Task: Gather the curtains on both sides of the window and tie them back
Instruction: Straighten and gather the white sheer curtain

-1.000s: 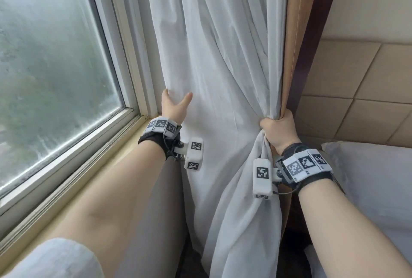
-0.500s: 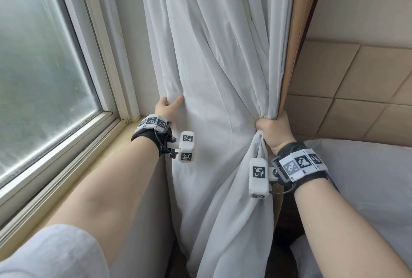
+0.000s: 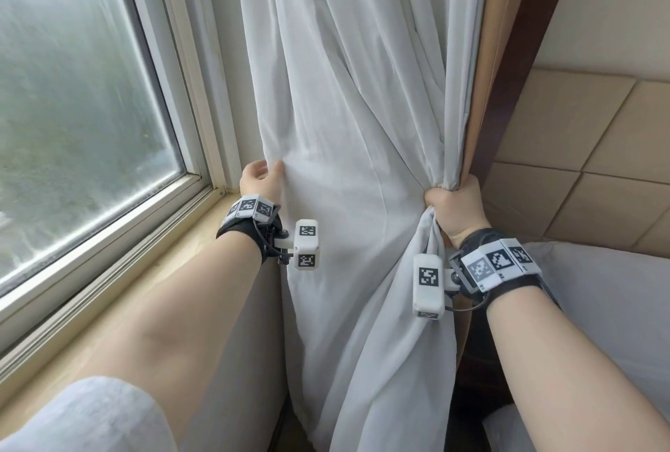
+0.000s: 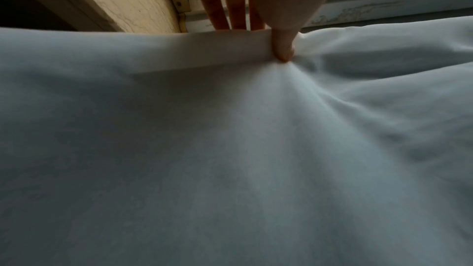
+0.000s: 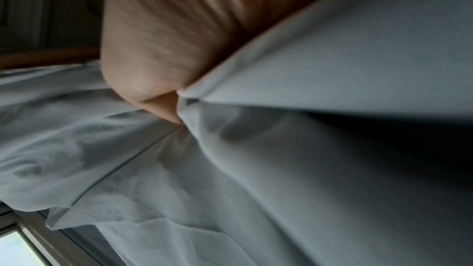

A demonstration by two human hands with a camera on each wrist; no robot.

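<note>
Left of our left hand [image 3: 261, 179]: misted window [image 3: 83, 89], pale stone sill [image 3: 174, 270]. That grip pinches the white curtain [image 3: 348, 118] at its hem edge, thumb over. Thin, soft cloth hangs vertically, spanning rightward to our right hand [image 3: 455, 208], fisted around gathered folds beside a tan drape [image 3: 486, 63].

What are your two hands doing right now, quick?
Left hand: pinches the left edge of the white curtain, thumb in front, fingers behind.
Right hand: a fist gripping the bunched curtain at its right side.
</note>
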